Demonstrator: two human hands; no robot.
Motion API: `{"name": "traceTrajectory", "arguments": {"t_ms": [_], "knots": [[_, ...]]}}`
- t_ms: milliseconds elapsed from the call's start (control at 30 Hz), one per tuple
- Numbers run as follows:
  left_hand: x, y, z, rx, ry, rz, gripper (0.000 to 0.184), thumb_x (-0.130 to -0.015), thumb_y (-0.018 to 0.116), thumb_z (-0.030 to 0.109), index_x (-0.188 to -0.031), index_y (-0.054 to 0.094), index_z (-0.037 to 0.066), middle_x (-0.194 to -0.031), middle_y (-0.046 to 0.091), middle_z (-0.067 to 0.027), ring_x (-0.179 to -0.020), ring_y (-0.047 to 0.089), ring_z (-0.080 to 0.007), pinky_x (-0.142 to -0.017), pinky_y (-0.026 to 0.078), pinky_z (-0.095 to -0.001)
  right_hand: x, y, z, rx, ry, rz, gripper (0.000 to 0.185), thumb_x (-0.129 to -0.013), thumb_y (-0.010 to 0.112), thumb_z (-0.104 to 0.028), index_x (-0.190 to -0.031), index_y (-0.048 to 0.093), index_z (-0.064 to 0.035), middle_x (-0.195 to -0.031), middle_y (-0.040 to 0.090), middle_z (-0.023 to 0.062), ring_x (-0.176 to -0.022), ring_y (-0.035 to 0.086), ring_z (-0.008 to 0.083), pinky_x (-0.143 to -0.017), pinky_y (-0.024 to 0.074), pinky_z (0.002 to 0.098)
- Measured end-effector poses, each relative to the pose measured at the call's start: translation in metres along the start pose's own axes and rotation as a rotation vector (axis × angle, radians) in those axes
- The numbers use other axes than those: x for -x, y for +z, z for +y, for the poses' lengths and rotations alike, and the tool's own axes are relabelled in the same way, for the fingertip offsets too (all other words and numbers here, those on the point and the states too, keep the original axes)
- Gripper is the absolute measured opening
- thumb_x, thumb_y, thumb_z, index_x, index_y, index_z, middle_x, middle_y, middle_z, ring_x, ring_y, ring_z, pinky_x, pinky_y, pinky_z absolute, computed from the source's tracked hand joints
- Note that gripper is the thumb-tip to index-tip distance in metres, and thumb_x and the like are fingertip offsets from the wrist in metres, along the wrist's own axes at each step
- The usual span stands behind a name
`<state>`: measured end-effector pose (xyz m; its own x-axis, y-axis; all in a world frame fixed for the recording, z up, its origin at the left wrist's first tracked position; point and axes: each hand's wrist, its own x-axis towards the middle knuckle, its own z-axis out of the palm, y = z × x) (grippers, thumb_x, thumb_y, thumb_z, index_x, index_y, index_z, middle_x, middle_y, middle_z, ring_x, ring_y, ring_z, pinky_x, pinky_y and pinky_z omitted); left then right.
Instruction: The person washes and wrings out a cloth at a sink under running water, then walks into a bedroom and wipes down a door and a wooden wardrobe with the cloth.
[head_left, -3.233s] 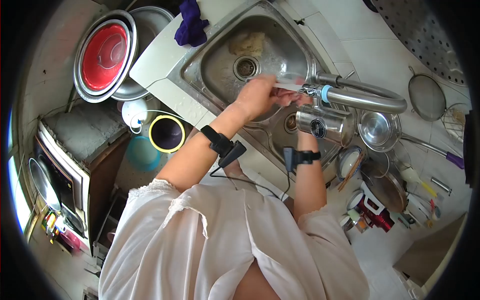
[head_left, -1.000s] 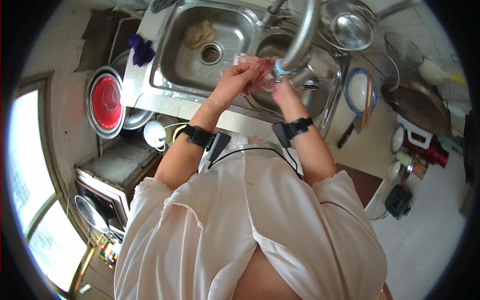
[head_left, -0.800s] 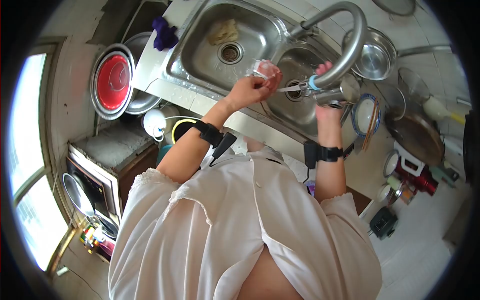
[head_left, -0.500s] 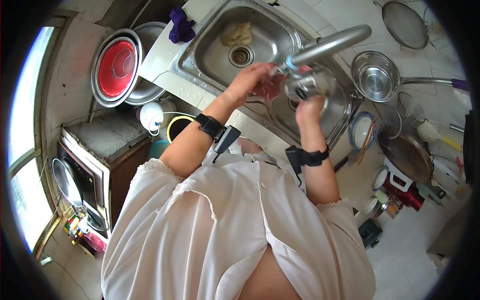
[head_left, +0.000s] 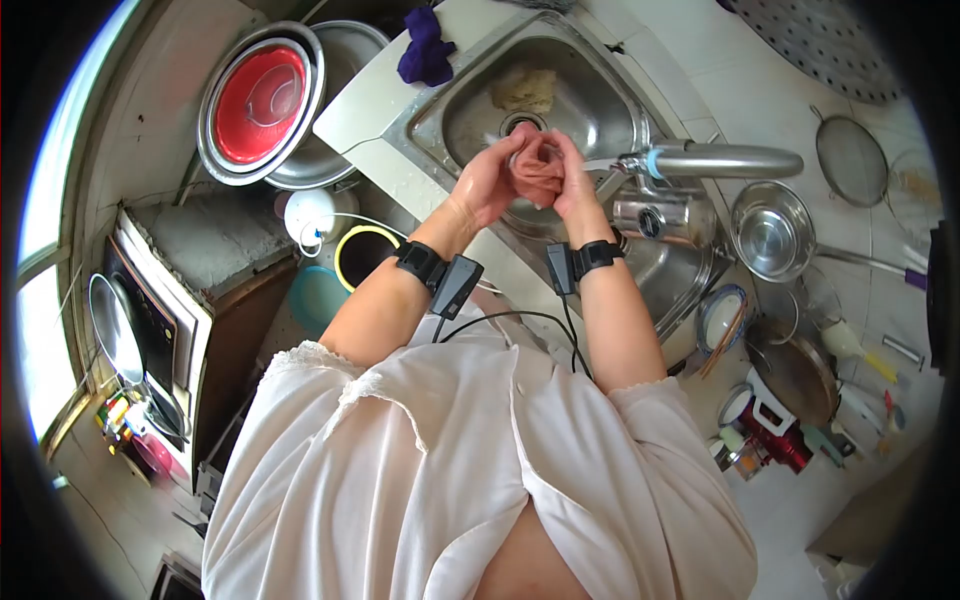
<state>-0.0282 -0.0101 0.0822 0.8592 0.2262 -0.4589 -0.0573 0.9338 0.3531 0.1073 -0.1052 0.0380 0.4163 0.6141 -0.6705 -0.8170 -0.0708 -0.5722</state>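
Between both hands, over the near edge of the left sink basin (head_left: 590, 95), is a crumpled pinkish-red piece (head_left: 538, 172), maybe cloth or meat. My left hand (head_left: 487, 180) cups it from the left. On its right side my right hand (head_left: 574, 182) presses against it. Water runs from the faucet (head_left: 730, 161) just right of the hands. The faucet has a blue ring and a metal filter cylinder (head_left: 665, 217) below its spout. In the left basin a yellowish cloth (head_left: 523, 90) lies beside the drain.
A purple cloth (head_left: 426, 48) rests on the left counter. Stacked basins with a red one (head_left: 262, 103) stand farther left. A steel saucepan (head_left: 773, 230), a blue-rimmed bowl (head_left: 720, 318) with chopsticks and a dark pan (head_left: 795, 370) are at the right.
My right hand has left the faucet's filter and come to the pinkish-red piece beside my left hand. The view has turned, and the filter cylinder now sits to the right of both hands.
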Motion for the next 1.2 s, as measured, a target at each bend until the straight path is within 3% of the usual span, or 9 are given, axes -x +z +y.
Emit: {"name": "traceTrajectory", "arguments": {"t_ms": [133, 267, 367, 433, 500, 700, 767, 833, 1200], "knots": [[-0.014, -0.018, 0.008, -0.145, -0.384, 0.170, 0.048, -0.110, 0.043, 0.053, -0.122, 0.055, 0.009, -0.119, 0.066, -0.0092, -0.110, 0.067, -0.0280, -0.100, 0.052, -0.0513, 0.019, 0.033, -0.003, 0.658, -0.360, 0.192, 0.021, -0.095, 0.076, -0.022, -0.101, 0.066, -0.0051, -0.090, 0.072, 0.0043, -0.080, 0.067, 0.0105, -0.068, 0.0544, 0.0304], [-0.095, -0.070, -0.049, 0.238, -0.115, 0.020, 0.042, -0.112, 0.040, 0.049, -0.113, 0.052, 0.008, -0.092, 0.065, -0.0092, -0.083, 0.069, -0.0265, -0.070, 0.060, -0.0409, 0.039, 0.042, 0.019, 1.140, -0.988, 0.100, 0.018, -0.095, 0.075, -0.020, -0.101, 0.065, -0.0064, -0.087, 0.070, 0.0045, -0.075, 0.065, 0.0130, -0.066, 0.0539, 0.0316], [-0.078, 0.003, -0.046, 0.245, -0.013, 0.382, 0.049, -0.110, 0.043, 0.053, -0.091, 0.061, 0.011, -0.084, 0.067, -0.0039, -0.078, 0.065, -0.0201, -0.073, 0.058, -0.0409, 0.023, 0.019, 0.012, 0.654, -0.664, 0.304, 0.018, -0.096, 0.074, -0.020, -0.104, 0.064, -0.0064, -0.090, 0.069, 0.0046, -0.076, 0.064, 0.0139, -0.067, 0.0538, 0.0326], [-0.078, 0.009, -0.059, 0.189, -0.068, 0.311, 0.037, -0.110, 0.042, 0.035, -0.087, 0.060, 0.012, -0.074, 0.062, -0.0028, -0.060, 0.058, -0.0193, -0.052, 0.047, -0.0361, -0.005, -0.016, 0.004, 0.642, -0.768, 0.431, 0.018, -0.098, 0.072, -0.019, -0.108, 0.065, -0.0064, -0.092, 0.067, 0.0053, -0.078, 0.063, 0.0146, -0.066, 0.0534, 0.0324], [-0.087, 0.005, -0.068, 0.058, -0.086, 0.255, 0.034, -0.106, 0.043, 0.033, -0.086, 0.060, 0.012, -0.072, 0.061, -0.0029, -0.057, 0.055, -0.0194, -0.048, 0.043, -0.0359, -0.012, -0.033, -0.002, 0.173, -0.438, 0.487, 0.017, -0.099, 0.071, -0.018, -0.110, 0.065, -0.0072, -0.091, 0.066, 0.0054, -0.081, 0.062, 0.0147, -0.067, 0.0530, 0.0309], [-0.076, 0.000, -0.030, 0.161, -0.318, 0.056, 0.035, -0.105, 0.041, 0.034, -0.095, 0.063, 0.009, -0.086, 0.069, -0.0097, -0.057, 0.062, -0.0261, -0.049, 0.051, -0.0429, 0.019, -0.007, -0.001, 0.405, -0.239, 0.313, 0.049, -0.094, 0.074, -0.043, -0.122, 0.065, -0.0026, -0.121, 0.068, 0.0136, -0.105, 0.066, 0.0277, -0.094, 0.0509, 0.0410], [-0.088, -0.005, -0.044, 0.206, -0.274, 0.174, 0.039, -0.106, 0.039, 0.039, -0.098, 0.064, 0.010, -0.088, 0.070, -0.0097, -0.067, 0.067, -0.0256, -0.062, 0.057, -0.0444, 0.029, 0.004, 0.016, 1.158, -1.003, 0.361, 0.049, -0.095, 0.072, -0.043, -0.120, 0.067, -0.0016, -0.123, 0.067, 0.0193, -0.113, 0.063, 0.0367, -0.097, 0.0502, 0.0432], [-0.073, 0.015, -0.053, 0.272, -0.078, 0.182, 0.042, -0.105, 0.043, 0.047, -0.099, 0.064, 0.011, -0.097, 0.071, -0.0079, -0.092, 0.070, -0.0232, -0.084, 0.058, -0.0418, 0.029, 0.007, 0.007, 1.148, -1.015, 0.353, 0.047, -0.093, 0.072, -0.044, -0.114, 0.069, -0.0030, -0.118, 0.065, 0.0209, -0.109, 0.062, 0.0422, -0.095, 0.0500, 0.0483], [-0.065, 0.014, -0.054, 0.073, 0.254, 0.397, 0.018, -0.095, 0.058, 0.012, -0.082, 0.065, 0.003, -0.079, 0.063, -0.0075, -0.069, 0.059, -0.0194, -0.060, 0.049, -0.0373, 0.027, 0.029, -0.003, 1.131, -0.679, 0.480, 0.040, -0.099, 0.064, -0.041, -0.095, 0.065, -0.0008, -0.091, 0.069, 0.0196, -0.082, 0.067, 0.0377, -0.078, 0.0518, 0.0469]]}}
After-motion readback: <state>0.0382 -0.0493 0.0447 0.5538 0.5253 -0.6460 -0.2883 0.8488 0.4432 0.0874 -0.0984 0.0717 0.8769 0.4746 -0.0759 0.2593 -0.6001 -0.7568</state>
